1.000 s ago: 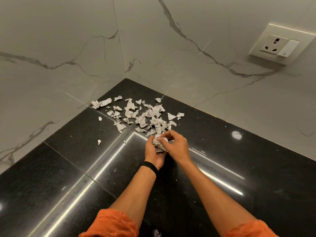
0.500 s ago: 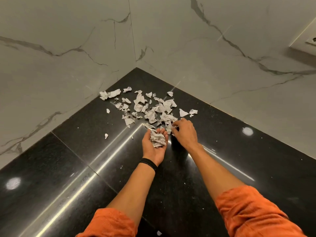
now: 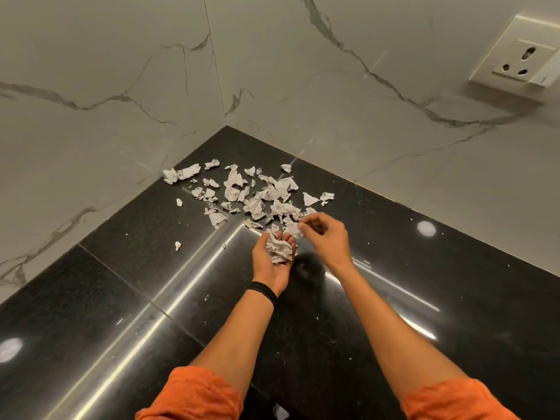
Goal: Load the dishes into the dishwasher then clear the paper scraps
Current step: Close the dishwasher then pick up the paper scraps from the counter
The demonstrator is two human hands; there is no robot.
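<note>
Several torn white paper scraps (image 3: pixel 257 198) lie scattered in the corner of a black polished countertop (image 3: pixel 151 268). My left hand (image 3: pixel 269 265), palm up, cups a crumpled wad of collected scraps (image 3: pixel 278 248). My right hand (image 3: pixel 327 237) hovers just right of it, over the near edge of the pile, fingertips pinched around a small scrap (image 3: pixel 298 228). Two stray bits lie apart at the left, one small scrap (image 3: pixel 178 245) and another scrap (image 3: pixel 179 202). No dishes or dishwasher are in view.
White marble-pattern walls (image 3: pixel 303 86) meet at the corner behind the pile. A wall socket (image 3: pixel 521 59) sits at the upper right. Another paper bit (image 3: pixel 280 412) lies at the bottom edge between my orange sleeves.
My right hand went from the left palm to the pile and has lifted back toward the palm with a scrap. The left hand opened palm-up with the wad.
</note>
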